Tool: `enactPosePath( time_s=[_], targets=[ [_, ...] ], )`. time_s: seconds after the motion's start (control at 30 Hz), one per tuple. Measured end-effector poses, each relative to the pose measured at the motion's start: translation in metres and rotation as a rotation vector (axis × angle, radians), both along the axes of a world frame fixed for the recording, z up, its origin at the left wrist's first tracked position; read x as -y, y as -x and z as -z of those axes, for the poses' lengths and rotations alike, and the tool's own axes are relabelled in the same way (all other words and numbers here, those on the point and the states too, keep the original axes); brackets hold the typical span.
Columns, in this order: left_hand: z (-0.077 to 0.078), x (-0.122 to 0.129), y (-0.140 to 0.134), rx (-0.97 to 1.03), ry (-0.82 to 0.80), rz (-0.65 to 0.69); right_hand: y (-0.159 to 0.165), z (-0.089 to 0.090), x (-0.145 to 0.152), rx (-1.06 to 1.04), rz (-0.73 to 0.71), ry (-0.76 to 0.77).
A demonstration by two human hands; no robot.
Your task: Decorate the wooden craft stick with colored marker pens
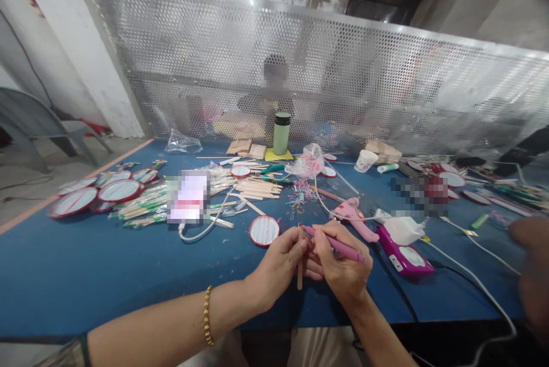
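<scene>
My left hand (281, 264) pinches a flat wooden craft stick (299, 278) upright over the front of the blue table. My right hand (345, 267) is closed round a pink pen (341, 247), held like a writing tool. The pen's tip is at the upper end of the stick; whether they touch is hard to make out. Just beyond my left hand lies a round disc with a red rim (264, 231). Small coloured loops (302, 195) are heaped farther back, and a pink glue gun (355, 219) rests beyond my right hand.
Red-rimmed discs (120, 190) and bundled sticks lie left, near a phone (189, 198) on a white cable. A magenta box (405, 255) and white charger (403, 230) sit right. A green bottle (282, 135) and paper cup (366, 161) stand before the perforated panel (206, 58).
</scene>
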State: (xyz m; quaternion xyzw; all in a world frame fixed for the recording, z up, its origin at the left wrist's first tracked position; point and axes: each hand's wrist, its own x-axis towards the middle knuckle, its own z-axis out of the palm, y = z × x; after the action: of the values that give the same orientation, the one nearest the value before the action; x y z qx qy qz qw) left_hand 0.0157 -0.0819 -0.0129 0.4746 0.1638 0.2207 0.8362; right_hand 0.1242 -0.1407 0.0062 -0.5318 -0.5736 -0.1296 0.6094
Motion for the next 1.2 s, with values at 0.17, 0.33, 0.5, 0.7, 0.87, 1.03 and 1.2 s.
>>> enactPosePath(
  time_s=[0.17, 0.33, 0.5, 0.7, 0.87, 1.03, 1.2],
  targets=[
    [-0.0001, -0.0005, -0.0001, -0.005, 0.007, -0.012, 0.0000, 0.0011, 0.0003, 0.014, -0.019, 0.010],
    [0.0004, -0.0015, -0.0004, -0.012, 0.006, -0.014, -0.0007, 0.0016, 0.0010, -0.004, 0.003, -0.012],
    [0.0015, -0.0015, -0.0010, -0.012, 0.000, -0.008, -0.0012, 0.0026, 0.0006, 0.003, 0.008, -0.022],
    [0.0020, -0.0007, -0.0012, 0.004, -0.006, -0.020, -0.0015, 0.0035, 0.0011, 0.018, -0.029, 0.012],
    [0.0006, -0.0006, -0.0006, -0.014, -0.007, 0.000, -0.0014, 0.0033, 0.0015, 0.004, -0.010, -0.007],
    [0.0008, -0.0010, -0.0009, -0.009, 0.006, -0.029, -0.0010, 0.0036, 0.0006, 0.018, -0.041, 0.006],
    [0.0020, -0.0014, -0.0013, -0.001, 0.007, -0.009, -0.0024, 0.0043, 0.0012, -0.001, 0.007, 0.000]
  ],
)
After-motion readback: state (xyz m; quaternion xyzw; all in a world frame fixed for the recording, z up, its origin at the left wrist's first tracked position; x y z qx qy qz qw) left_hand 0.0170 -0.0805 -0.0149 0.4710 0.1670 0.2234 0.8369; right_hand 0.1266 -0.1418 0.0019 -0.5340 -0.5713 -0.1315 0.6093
